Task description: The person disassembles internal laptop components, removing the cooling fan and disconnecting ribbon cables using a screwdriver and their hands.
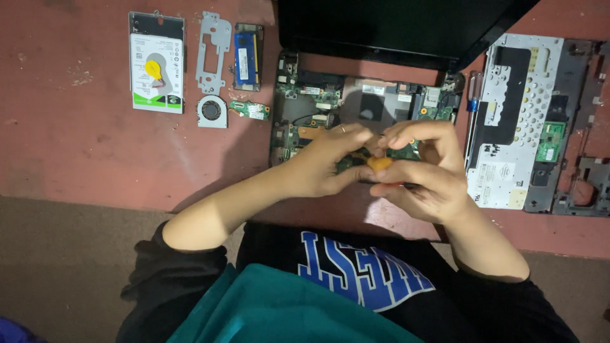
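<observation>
Orange screwdriver handle (380,164) sat btwn both hands, shaft lying left-right; right hand (424,170) fingers clamped it, left hand (329,160) pinched its tip end.

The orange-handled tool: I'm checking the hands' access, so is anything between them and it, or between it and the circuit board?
Nothing visible does. The left hand and right hand both close directly around the orange-handled tool, right above the circuit board. The tip is hidden by fingers, so contact with the board cannot be told.
</observation>
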